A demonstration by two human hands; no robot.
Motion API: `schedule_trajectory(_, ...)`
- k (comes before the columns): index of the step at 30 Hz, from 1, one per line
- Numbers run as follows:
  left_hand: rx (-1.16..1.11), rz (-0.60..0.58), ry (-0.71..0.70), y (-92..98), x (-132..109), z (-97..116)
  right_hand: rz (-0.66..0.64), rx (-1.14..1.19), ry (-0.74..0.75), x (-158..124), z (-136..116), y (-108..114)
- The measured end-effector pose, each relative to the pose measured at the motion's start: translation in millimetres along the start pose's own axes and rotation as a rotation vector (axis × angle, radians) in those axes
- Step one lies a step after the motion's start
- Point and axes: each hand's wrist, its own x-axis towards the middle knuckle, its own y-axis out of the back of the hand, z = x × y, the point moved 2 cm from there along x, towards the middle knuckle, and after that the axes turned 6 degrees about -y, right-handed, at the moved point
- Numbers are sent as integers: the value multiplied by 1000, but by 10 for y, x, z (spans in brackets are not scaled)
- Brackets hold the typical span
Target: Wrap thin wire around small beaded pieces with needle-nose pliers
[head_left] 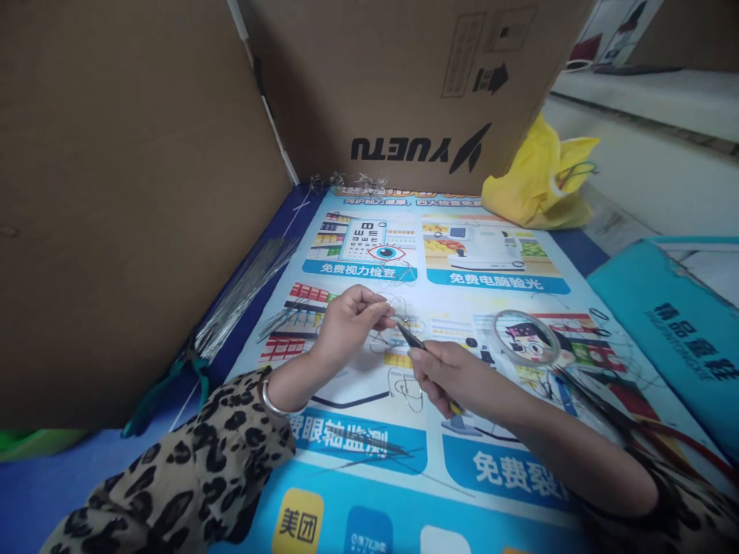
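Observation:
My left hand is closed in a pinch on a thin bent wire held just above a printed poster. My right hand is wrapped round small pliers, whose dark tip points up-left at the wire near my left fingertips. Bent wire loops lie on the poster just below and between my hands. A leopard-print sleeve and a silver bangle cover my left forearm.
A bundle of straight wires lies at the left beside teal-handled pliers. Cardboard boxes wall the back and left. A yellow bag sits back right. A clear tape roll and more wires lie at the right.

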Motion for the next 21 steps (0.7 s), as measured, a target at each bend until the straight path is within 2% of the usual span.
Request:
schedule_trajectory(9, 35, -7, -3, -68, -110, -23, -19, 125, -64, -3, -39, -8)
schedule_trajectory(21, 56, -8, -19, -76, -132, -28, -13, 133, -27, 25, 2, -13)
